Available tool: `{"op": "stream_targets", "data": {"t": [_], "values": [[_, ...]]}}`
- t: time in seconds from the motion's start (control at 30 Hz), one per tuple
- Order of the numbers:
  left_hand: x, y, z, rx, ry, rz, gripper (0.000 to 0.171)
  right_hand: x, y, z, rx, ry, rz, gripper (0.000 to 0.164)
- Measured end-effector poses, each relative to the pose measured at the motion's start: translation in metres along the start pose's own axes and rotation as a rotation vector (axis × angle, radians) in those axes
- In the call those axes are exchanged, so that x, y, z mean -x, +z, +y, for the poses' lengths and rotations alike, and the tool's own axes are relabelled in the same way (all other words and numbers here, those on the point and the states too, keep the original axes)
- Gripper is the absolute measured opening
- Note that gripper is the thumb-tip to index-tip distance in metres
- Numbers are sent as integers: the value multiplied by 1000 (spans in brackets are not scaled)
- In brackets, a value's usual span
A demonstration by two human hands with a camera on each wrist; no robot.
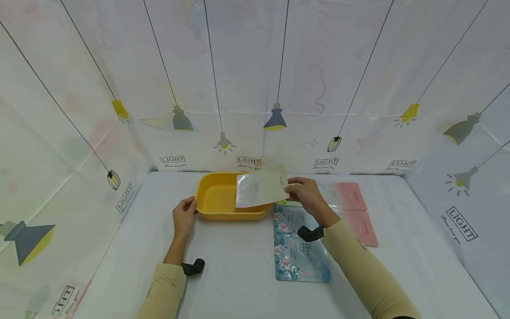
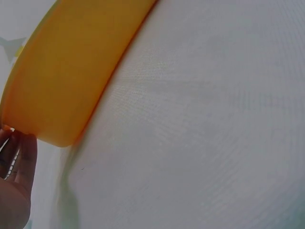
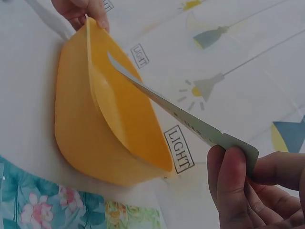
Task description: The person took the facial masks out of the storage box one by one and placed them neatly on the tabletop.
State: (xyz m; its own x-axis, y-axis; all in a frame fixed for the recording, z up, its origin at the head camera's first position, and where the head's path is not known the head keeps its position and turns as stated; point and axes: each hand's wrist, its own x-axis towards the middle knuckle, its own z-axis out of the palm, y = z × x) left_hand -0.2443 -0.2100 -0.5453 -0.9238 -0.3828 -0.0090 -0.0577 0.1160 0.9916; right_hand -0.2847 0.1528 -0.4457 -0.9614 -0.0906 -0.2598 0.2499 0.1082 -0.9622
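Observation:
A yellow plastic basin [image 1: 213,195] stands toward the back of the table. My left hand [image 1: 184,218] pinches its left rim; the right wrist view shows the thumb over the edge. Held slantwise above the basin's right part is a flat pale cream packet [image 1: 259,189], probably a face mask sachet. Its right end is pinched between the thumb and fingers of my right hand [image 1: 306,195]. Seen nearly edge-on in the right wrist view, the packet [image 3: 176,112] points into the basin. It partly covers the basin's inside.
Right of the basin lie blue floral packets [image 1: 300,261], overlapping one another, with a greenish floral packet [image 3: 131,214] behind them. Pink and silver packets [image 1: 352,196] lie farther right, partly behind my right arm. A lamp-printed cloth wall [image 1: 239,79] rises along the table's back edge.

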Motion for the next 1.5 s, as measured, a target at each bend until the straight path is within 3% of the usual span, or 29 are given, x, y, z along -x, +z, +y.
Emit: {"op": "stream_targets", "data": {"t": [0.67, 0.87, 1.3, 1.5], "values": [[3, 0, 3, -14, 13, -4, 32, 59, -90, 24, 19, -35, -47, 54], [2, 0, 1, -5, 11, -10, 32, 83, -117, 35, 23, 21, -3, 57], [-1, 0, -2, 6, 20, -1, 34, 125, -176, 82, 29, 136, 43, 54], [0, 0, -1, -4, 9, -13, 34, 140, -194, 96, 31, 214, 68, 34]]}}
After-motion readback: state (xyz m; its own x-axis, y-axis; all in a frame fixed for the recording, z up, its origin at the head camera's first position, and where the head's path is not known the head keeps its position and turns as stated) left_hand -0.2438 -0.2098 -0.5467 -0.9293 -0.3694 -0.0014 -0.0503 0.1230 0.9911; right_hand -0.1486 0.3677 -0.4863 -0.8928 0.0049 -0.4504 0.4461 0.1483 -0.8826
